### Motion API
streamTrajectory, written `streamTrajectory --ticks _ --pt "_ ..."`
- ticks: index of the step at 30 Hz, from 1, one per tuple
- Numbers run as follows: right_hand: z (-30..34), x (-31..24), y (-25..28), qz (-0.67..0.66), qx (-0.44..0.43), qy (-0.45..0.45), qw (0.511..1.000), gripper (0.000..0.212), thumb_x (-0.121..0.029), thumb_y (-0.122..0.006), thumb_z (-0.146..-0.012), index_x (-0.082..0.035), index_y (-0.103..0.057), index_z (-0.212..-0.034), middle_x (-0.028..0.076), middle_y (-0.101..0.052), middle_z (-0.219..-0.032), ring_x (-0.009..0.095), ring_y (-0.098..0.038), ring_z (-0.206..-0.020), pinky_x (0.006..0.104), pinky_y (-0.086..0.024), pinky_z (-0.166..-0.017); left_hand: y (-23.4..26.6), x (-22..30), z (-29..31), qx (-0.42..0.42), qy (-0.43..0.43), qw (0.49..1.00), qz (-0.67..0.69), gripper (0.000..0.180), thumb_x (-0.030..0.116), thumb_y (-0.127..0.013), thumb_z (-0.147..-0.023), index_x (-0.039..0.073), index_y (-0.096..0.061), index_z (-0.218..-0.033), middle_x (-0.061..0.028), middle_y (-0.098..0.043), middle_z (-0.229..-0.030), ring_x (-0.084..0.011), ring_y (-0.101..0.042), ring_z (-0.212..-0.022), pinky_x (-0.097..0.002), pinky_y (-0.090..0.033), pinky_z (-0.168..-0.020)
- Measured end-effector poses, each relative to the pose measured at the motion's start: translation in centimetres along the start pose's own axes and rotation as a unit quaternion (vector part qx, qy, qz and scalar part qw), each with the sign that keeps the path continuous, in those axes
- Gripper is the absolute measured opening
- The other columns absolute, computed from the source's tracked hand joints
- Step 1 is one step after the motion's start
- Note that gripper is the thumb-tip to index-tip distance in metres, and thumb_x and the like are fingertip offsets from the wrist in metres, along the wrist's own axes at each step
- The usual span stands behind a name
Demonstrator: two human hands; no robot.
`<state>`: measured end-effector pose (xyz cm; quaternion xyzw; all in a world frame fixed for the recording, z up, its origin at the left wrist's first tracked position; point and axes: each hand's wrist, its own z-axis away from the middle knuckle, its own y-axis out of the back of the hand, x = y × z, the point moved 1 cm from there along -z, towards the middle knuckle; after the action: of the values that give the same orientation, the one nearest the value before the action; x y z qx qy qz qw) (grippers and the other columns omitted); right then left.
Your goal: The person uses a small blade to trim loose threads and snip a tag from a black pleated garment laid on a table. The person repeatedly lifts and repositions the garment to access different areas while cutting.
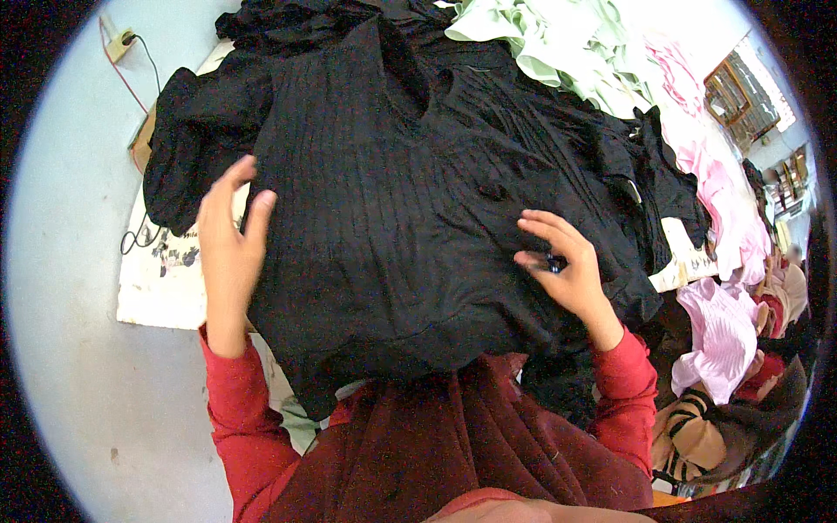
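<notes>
A black pleated garment (375, 218) with a V-shaped neckline at its far side lies spread out in front of me, its near edge hanging toward my body. My left hand (228, 248) is at the garment's left edge, fingers and thumb apart, with nothing in it; it is slightly blurred. Over the right part of the cloth, my right hand (571, 270) is half curled. A small dark blue object (555, 263) sits between its thumb and fingers; most of it is hidden, so its kind cannot be made out.
More black garments (196, 131) are heaped at the left and far side of the white table (148, 296). Pale green cloth (549, 44) and pink cloth (711, 174) lie beyond to the right. Other people sit at the right, near a light pink striped garment (717, 336). A socket (120, 44) with cords is on the left wall.
</notes>
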<state>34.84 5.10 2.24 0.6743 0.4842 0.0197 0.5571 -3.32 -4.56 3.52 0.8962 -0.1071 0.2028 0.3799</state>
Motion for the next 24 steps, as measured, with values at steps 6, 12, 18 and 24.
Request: streamTrajectory --ticks 6,12,18,24 --pt "0.3 -2.5 -3.1 0.016 -0.120 0.056 0.991 0.052 -0.020 -0.075 -0.072 -0.019 -0.061 -0.121 0.003 -0.057 -0.130 0.026 -0.066 -0.097 0.0378 -0.057 -0.071 -2.8 11.0 6.5 -0.276 -0.223 0.934 0.044 0.061 0.045 -0.065 -0.083 0.016 -0.052 -0.134 -0.0109 -0.045 -0.143 -0.0323 -0.037 -0.135 -0.0504 -0.027 -0.110" --pt "1.6 -1.3 -3.5 0.023 -0.112 0.030 0.993 0.039 -0.016 -0.077 -0.071 -0.011 -0.067 -0.109 0.007 -0.066 -0.113 0.028 -0.067 -0.093 0.0358 -0.055 -0.076 -5.8 8.7 10.7 -0.340 -0.219 0.914 0.027 0.064 0.053 -0.060 -0.083 0.025 -0.047 -0.139 -0.0080 -0.035 -0.151 -0.0314 -0.032 -0.139 -0.0541 -0.024 -0.110" --pt "-1.6 -2.8 -0.6 0.035 -0.069 -0.052 0.996 0.040 -0.031 -0.078 -0.074 -0.012 -0.067 -0.108 0.007 -0.067 -0.089 0.027 -0.067 -0.081 0.0349 -0.053 -0.070 -5.7 8.6 10.9 -0.339 -0.215 0.915 0.033 0.060 0.052 -0.062 -0.083 0.029 -0.050 -0.137 -0.0044 -0.037 -0.150 -0.0292 -0.034 -0.138 -0.0525 -0.026 -0.110" --pt "-4.5 -2.2 -2.1 0.069 -0.044 0.028 0.996 0.032 -0.028 -0.074 -0.076 -0.013 -0.067 -0.104 0.006 -0.069 -0.084 0.025 -0.068 -0.072 0.0342 -0.053 -0.062 -5.5 8.4 10.8 -0.337 -0.222 0.913 0.065 0.057 0.040 -0.067 -0.081 0.024 -0.053 -0.134 -0.0029 -0.042 -0.147 -0.0258 -0.035 -0.137 -0.0494 -0.029 -0.109"
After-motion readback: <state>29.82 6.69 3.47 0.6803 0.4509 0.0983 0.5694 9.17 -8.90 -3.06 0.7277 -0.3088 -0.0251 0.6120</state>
